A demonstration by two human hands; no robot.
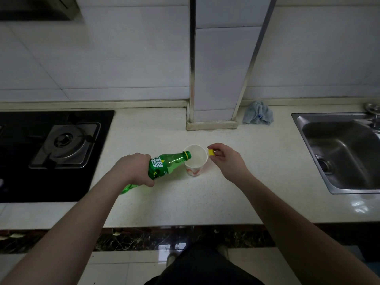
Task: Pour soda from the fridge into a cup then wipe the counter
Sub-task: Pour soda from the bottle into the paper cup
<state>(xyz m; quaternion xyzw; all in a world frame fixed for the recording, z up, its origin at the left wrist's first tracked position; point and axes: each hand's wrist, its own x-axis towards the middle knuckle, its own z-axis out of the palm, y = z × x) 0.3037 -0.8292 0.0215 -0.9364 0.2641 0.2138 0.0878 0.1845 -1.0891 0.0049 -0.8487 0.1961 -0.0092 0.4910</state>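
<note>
The green soda bottle [164,164] is gripped around its label by the left hand [133,168] and tilted, its open mouth set over the rim of the paper cup [195,161]. The cup stands upright on the counter [185,202], between the stove [55,147] and the sink [339,151]. The yellow cap [211,152] is pinched in the right hand [228,161], just beside the cup. A blue cloth [258,113] lies crumpled against the back wall.

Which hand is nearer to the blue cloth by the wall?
Right. The right hand, pinching the yellow cap, is nearer the blue cloth; the left hand holds the green bottle farther left.
</note>
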